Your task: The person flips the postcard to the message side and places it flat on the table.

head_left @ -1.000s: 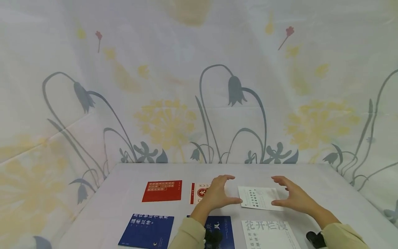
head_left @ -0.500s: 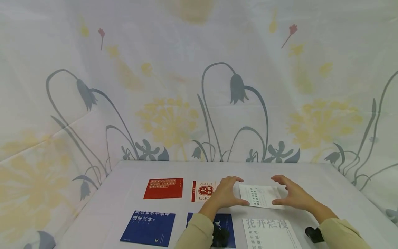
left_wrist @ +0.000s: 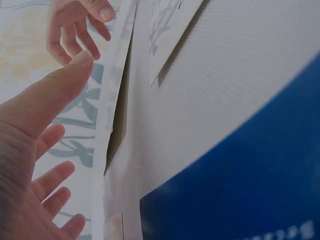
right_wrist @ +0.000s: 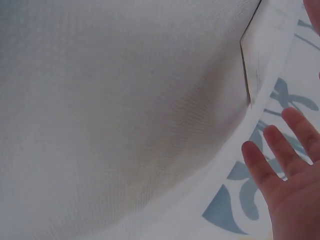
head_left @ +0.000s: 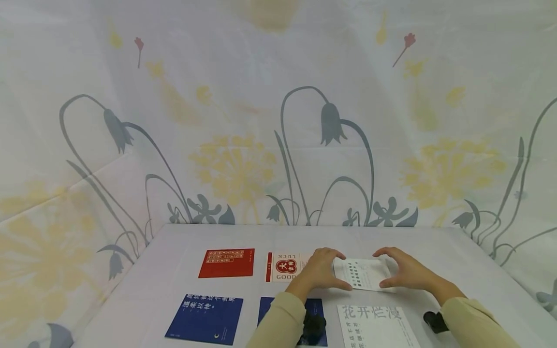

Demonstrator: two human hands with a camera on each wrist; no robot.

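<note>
Both hands are raised over a white printed card [head_left: 363,274] at the back right of the table, one at each side of it. My left hand [head_left: 319,271] is at its left end, thumb and fingers spread apart with nothing between them. My right hand [head_left: 406,271] mirrors it at the right end, also holding nothing. In the left wrist view, the left fingers [left_wrist: 52,187] are loosely apart above the table. The right fingers [right_wrist: 280,155] are spread in the right wrist view. Whether either hand touches the card cannot be told.
A red card [head_left: 227,263] and a cream "good luck" card [head_left: 285,267] lie to the left. In front are a blue card [head_left: 204,319], another blue card [head_left: 315,314] partly behind the left sleeve, and a white card with grey characters [head_left: 378,328]. A flowered cloth [head_left: 235,111] hangs behind.
My left hand has moved right, uncovering more of the "good luck" card. My right hand has shifted slightly left, so the two hands are closer together over the white card.
</note>
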